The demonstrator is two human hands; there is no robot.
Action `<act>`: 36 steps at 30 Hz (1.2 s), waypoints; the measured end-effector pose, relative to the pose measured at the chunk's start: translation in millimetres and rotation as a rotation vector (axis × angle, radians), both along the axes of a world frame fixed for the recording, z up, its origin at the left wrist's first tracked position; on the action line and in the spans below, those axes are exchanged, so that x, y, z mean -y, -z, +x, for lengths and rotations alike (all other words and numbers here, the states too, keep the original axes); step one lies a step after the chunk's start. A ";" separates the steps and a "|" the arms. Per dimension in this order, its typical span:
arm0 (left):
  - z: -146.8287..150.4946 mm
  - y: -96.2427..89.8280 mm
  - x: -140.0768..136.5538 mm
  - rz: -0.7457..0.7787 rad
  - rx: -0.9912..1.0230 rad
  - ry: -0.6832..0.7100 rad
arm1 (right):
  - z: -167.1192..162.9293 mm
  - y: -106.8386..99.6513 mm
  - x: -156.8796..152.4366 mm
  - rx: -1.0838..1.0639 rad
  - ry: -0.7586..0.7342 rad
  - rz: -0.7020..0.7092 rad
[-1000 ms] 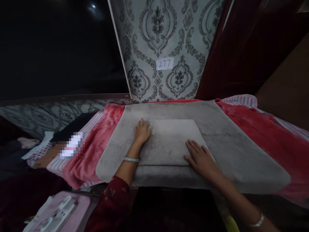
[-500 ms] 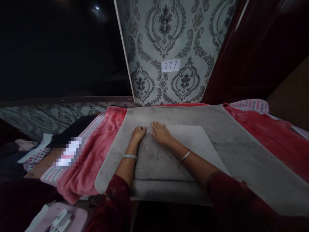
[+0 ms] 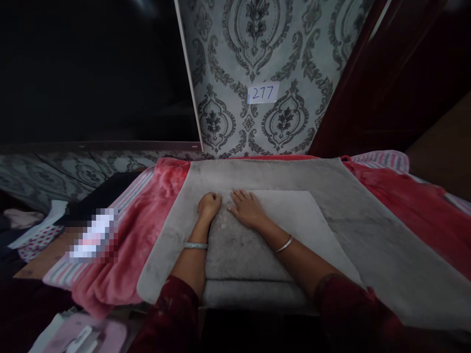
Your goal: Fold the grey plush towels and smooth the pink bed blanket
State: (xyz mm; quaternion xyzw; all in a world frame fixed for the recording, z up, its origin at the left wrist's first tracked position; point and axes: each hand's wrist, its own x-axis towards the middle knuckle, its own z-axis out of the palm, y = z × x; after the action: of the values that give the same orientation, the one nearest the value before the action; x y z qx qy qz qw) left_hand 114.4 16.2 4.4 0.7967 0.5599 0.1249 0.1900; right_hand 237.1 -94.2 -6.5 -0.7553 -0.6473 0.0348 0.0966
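Grey plush cloth [image 3: 353,230] lies across the red blanket [image 3: 147,220], long axis running left to right, near edge hidden by my sleeves. My left hand [image 3: 208,206] is clenched on its folded panel [image 3: 294,220]; right hand [image 3: 247,208] rests flat, released.

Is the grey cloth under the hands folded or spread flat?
Folded: the grey cloth has a smaller doubled panel lying on it, with both hands, left and right, at the panel's far left corner.
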 end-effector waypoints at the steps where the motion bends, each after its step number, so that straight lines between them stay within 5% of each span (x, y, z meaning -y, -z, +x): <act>1: -0.2 -0.3 0.3 0.002 0.002 0.002 | 5.7 0.2 3.6 0.011 0.035 -0.008; 5: 0.0 -0.6 0.8 0.006 0.001 0.005 | 50.0 2.8 38.4 0.067 0.211 -0.055; 10: -0.1 -0.7 1.7 0.001 0.005 0.017 | 124.1 17.2 120.4 0.053 0.489 -0.078; 14: 1.0 -3.0 3.1 -0.011 0.016 0.036 | 146.7 26.6 168.1 0.011 0.622 -0.072; 17: 1.2 -8.3 4.8 -0.015 0.035 0.058 | 122.7 23.5 174.3 0.073 0.605 0.037; 21: -16.9 -17.4 17.7 0.011 0.052 0.059 | 45.5 9.9 154.4 0.099 0.286 0.110; 25: -59.5 -11.4 58.5 0.084 0.060 0.063 | -34.5 -1.4 127.7 0.029 0.019 0.074; 28: -85.7 9.9 101.6 0.295 0.120 0.130 | -72.2 0.1 114.1 0.016 -0.070 0.072; 32: -94.1 40.5 143.3 0.436 0.058 0.272 | -91.5 10.6 110.6 0.069 -0.115 0.090; 36: -91.8 49.2 149.8 0.414 0.005 0.284 | -77.3 17.1 123.1 0.080 -0.087 0.089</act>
State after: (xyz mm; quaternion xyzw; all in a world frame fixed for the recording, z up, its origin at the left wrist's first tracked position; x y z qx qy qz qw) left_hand 22.6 -133.6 -44.8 0.8890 0.4044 0.2110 0.0400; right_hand 159.8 -217.2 -23.6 -0.7222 -0.6837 -0.0199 0.1025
